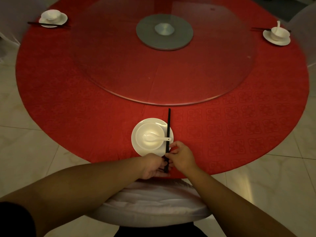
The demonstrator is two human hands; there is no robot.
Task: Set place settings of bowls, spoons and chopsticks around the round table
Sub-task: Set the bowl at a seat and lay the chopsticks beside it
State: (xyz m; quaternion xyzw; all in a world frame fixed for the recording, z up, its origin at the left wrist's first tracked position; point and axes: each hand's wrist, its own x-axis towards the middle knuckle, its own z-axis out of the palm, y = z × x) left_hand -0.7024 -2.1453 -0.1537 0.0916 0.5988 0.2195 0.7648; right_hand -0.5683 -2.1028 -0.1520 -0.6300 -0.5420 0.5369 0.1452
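The pair of black, thin, straight chopsticks [168,132] is judged light, stiff and somewhat slick; it would roll or splay easily if released unevenly. Best taken at the thick near end, where it is now held, so both sticks can be aligned together. That near end is pinched between the left hand [152,165] and the right hand [182,157]; fingers of both are curled around it, though exact finger contact is partly hidden by the hands themselves. The sticks lie along the right edge of the white round ceramic plate [138,148], the far tips pointing toward the clear glass turntable [164,69] and resting on the red patterned tablecloth of the round table [239,130]. Whether the shafts touch the plate rim or only cross it cannot be told.

A white round bowl [150,145] sits on the plate, with a white ceramic soup spoon [154,138] laid inside, handle pointing right toward the chopsticks. Ceramics are judged hard, fragile and smooth; bumping them with the sticks should be avoided.

Two more settings are seen at far left [53,18] and far right [277,35], each with bowl, plate and dark chopsticks. A white-covered chair seat [153,206] is below the arms.
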